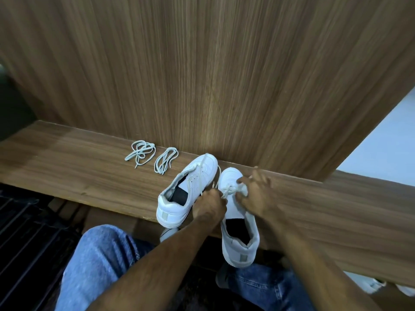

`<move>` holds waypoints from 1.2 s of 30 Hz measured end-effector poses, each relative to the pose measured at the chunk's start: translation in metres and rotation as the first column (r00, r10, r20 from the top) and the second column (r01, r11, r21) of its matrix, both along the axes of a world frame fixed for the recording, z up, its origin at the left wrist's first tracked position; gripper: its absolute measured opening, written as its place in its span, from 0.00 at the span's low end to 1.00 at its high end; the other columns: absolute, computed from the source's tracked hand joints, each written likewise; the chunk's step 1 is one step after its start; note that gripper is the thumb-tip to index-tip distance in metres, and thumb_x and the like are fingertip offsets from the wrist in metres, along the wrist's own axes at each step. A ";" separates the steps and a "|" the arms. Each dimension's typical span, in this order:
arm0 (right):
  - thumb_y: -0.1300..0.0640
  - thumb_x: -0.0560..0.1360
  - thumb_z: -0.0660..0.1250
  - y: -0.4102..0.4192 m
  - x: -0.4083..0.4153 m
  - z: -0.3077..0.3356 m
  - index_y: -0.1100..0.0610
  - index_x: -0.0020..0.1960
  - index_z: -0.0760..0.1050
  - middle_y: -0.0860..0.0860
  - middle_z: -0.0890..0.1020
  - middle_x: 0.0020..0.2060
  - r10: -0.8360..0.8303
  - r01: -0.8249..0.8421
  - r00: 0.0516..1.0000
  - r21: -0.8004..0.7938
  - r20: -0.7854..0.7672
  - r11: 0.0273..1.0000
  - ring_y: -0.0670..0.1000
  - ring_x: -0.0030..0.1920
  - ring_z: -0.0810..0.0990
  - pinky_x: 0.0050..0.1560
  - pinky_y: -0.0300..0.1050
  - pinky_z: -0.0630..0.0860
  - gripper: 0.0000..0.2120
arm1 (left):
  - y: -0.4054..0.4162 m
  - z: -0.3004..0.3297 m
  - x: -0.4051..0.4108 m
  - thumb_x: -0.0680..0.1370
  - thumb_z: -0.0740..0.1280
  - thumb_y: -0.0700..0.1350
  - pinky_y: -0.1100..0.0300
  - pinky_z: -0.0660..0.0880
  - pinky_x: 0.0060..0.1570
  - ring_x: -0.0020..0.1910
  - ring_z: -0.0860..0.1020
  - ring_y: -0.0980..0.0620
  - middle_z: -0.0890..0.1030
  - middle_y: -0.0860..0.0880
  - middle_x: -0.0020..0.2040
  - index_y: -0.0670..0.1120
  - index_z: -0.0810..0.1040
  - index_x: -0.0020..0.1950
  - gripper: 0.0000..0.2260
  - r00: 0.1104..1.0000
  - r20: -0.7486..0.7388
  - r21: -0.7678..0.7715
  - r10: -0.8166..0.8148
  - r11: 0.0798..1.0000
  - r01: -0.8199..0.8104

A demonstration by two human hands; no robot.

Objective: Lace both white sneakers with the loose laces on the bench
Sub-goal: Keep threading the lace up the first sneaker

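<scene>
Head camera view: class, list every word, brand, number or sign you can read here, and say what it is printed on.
None can be read.
Left sneaker: grey heel tab, no lettering visible.
Right sneaker: grey heel tab, also blank.
Jeans: a patch near the right knee is too blurred to read.

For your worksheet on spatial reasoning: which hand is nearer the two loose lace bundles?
Left. The left hand works between the sneakers, right of the lace bundles; the right hand lies farther right.

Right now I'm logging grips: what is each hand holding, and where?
The left hand pinches a lace of the right sneaker near its eyelets. The right hand rests on that sneaker's forepart; whether its fingers grip the lace cannot be told.
</scene>
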State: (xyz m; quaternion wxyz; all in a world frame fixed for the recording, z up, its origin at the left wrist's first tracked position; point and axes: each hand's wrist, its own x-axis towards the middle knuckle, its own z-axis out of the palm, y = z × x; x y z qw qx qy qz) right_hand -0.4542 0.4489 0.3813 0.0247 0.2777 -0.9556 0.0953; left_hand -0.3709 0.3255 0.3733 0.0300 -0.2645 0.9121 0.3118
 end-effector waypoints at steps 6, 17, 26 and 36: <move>0.51 0.78 0.61 -0.017 0.007 -0.028 0.50 0.58 0.79 0.51 0.71 0.66 0.015 -0.015 0.999 0.005 0.052 1.000 0.55 0.73 0.60 0.70 0.51 0.59 0.12 | -0.002 -0.001 0.000 0.78 0.64 0.49 0.53 0.74 0.56 0.60 0.77 0.41 0.80 0.43 0.59 0.47 0.79 0.60 0.12 1.000 0.006 -0.017 -0.027 1.000 0.027; 0.57 0.72 0.64 0.027 -0.037 0.033 0.55 0.42 0.79 0.55 0.80 0.43 -0.321 0.357 0.914 -0.868 0.249 0.345 0.52 0.46 0.77 0.52 0.48 0.72 0.05 | -0.002 -0.001 -0.001 0.78 0.65 0.49 0.52 0.73 0.56 0.60 0.77 0.40 0.79 0.42 0.60 0.46 0.79 0.60 0.13 1.000 -0.004 -0.009 -0.012 1.000 0.012; 0.53 0.69 0.63 0.010 -0.031 -0.026 0.48 0.51 0.81 0.53 0.84 0.48 -0.131 0.159 0.939 -0.062 0.318 0.985 0.56 0.54 0.80 0.54 0.49 0.78 0.13 | -0.001 -0.002 -0.002 0.78 0.65 0.50 0.52 0.73 0.56 0.60 0.77 0.41 0.79 0.43 0.60 0.46 0.78 0.59 0.13 0.999 0.010 -0.028 -0.032 0.999 0.033; 0.67 0.74 0.62 0.000 -0.031 0.028 0.54 0.35 0.79 0.50 0.84 0.38 -0.005 0.618 0.721 -0.640 0.693 0.457 0.51 0.44 0.79 0.45 0.44 0.74 0.15 | -0.003 -0.004 -0.003 0.78 0.65 0.50 0.53 0.74 0.55 0.58 0.78 0.42 0.80 0.43 0.58 0.46 0.79 0.59 0.12 0.999 -0.003 -0.047 -0.041 0.998 0.041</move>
